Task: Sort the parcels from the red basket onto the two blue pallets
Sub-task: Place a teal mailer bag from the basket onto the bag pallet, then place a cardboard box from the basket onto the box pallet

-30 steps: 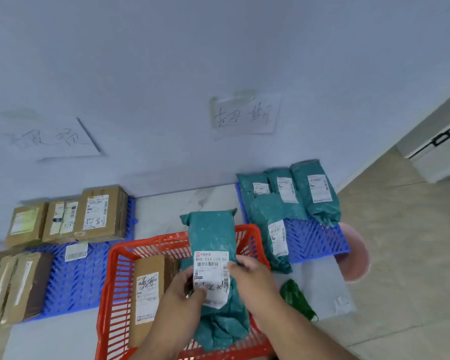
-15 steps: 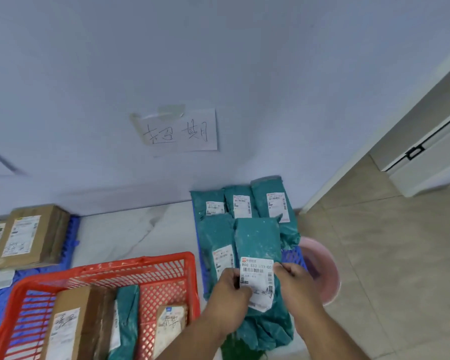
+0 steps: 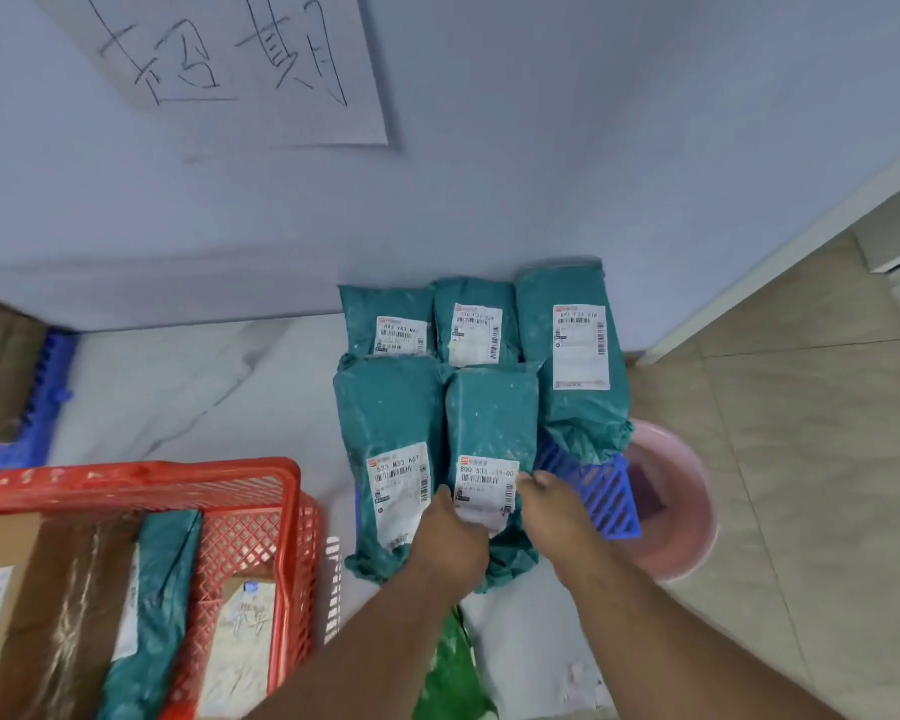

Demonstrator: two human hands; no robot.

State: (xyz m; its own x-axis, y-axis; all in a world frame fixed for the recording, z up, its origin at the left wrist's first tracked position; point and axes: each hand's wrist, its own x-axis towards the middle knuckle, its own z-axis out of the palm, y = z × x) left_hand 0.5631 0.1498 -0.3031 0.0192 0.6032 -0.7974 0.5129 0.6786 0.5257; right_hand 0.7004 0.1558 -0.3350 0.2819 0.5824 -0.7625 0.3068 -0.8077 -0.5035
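while both hands meet over the near end of a teal parcel (image 3: 489, 423), that parcel lies flat on the right blue pallet (image 3: 601, 493), label end toward the person. the left hand (image 3: 450, 537) has its fingers curled onto the left edge of the white label (image 3: 484, 491), and the right hand (image 3: 554, 506) pinches the label's right edge with thumb and fingers, so both are closed on the parcel. just to its left, touching it, lies a longer teal parcel (image 3: 385, 407) with its own label. behind these 2, against the pale wall (image 3: 541, 174), stand 3 more teal parcels in a row: left (image 3: 385, 314), middle (image 3: 474, 324) and right (image 3: 572, 366). a sheet of paper (image 3: 261, 70) with handwritten characters hangs on the wall above. the red basket (image 3: 276, 511) sits at the lower left on a white marbled surface, well apart from the held parcel, and holds a brown box (image 3: 58, 589), another teal parcel (image 3: 157, 589) and a smaller labelled packet (image 3: 240, 646). at the far left edge, part of the other blue pallet (image 3: 48, 376) shows, with a brown box (image 3: 1, 366) on it. a pink tub (image 3: 681, 511) sits on the tiled floor beside the right pallet, and something green (image 3: 448, 667) lies beneath the forearms.
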